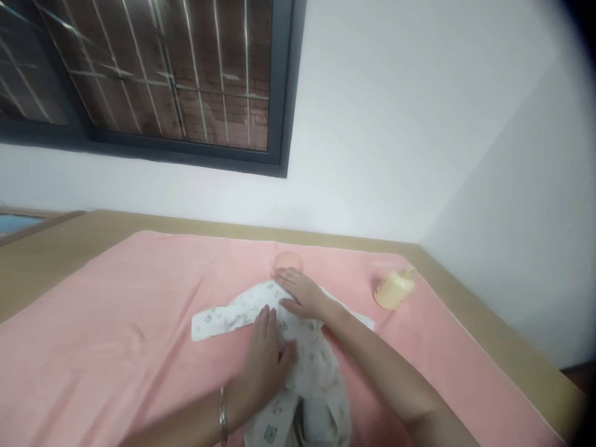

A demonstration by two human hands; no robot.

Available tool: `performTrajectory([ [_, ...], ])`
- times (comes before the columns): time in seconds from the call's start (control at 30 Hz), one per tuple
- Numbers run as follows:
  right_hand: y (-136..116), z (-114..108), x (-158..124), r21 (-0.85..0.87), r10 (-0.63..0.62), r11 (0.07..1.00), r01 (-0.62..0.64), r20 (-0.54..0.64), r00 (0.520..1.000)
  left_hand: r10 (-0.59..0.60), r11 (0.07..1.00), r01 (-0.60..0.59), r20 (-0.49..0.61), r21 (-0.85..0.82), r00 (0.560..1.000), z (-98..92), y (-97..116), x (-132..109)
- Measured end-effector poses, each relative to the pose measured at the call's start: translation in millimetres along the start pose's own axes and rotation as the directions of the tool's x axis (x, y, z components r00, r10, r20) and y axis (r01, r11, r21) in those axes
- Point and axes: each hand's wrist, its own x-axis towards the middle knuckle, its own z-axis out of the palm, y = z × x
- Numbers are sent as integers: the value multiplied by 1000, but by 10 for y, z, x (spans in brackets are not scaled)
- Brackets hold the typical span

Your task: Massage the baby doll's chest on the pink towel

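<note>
A white baby romper point(310, 366) with a small grey-green print lies spread out on a pink blanket point(153, 292). Past its collar shows a round, smooth, skin-coloured head point(288, 262), like that of a baby doll. The sleeves stretch out flat to both sides, and the legs point toward me. My right hand point(300, 293) rests flat across the upper chest, its fingertips at the neck and lower edge of the head. Lower down, my left hand point(269, 360) lies with fingers stretched along the left side of the romper's body. Neither hand grips anything; the right forearm covers part of the right sleeve.
A baby bottle point(395, 290) with pale yellow contents lies tipped over on the blanket at the right. The blanket covers a light wooden surface point(51, 264) that meets a white wall point(372, 124). A dark-framed, barred window point(279, 112) is above.
</note>
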Motion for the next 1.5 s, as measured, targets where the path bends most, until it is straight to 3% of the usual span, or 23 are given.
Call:
performTrajectory([
  [0.2, 9, 44, -28, 12, 11, 1000, -11, 35, 999, -30, 998, 30, -1, -46, 1000, -1, 7, 7],
  [0.37, -19, 52, -44, 32, 24, 999, -24, -3, 1000, -32, 997, 33, 17, -65, 999, -17, 8, 1],
  [0.73, -18, 121, -141, 19, 34, 999, -33, -57, 998, -91, 992, 101, 114, -82, 989, -221, 206, -52],
  [0.87, -26, 142, -157, 1, 44, 999, -44, -9, 999, -52, 996, 56, 54, -68, 997, -144, 131, -23],
  [1.07, -114, 173, -346, -33, 125, 991, -127, -70, 990, 3, 1000, -3, -23, 6, 1000, -43, 38, 79],
  [1.3, -323, 183, -584, -14, 226, 973, -229, -109, 968, 186, 972, -169, -98, 163, 978, 9, 46, 257],
  [1.5, -514, 77, -960, 27, 281, 960, -280, -49, 958, 156, 987, -151, -83, 55, 984, -45, 97, 367],
])
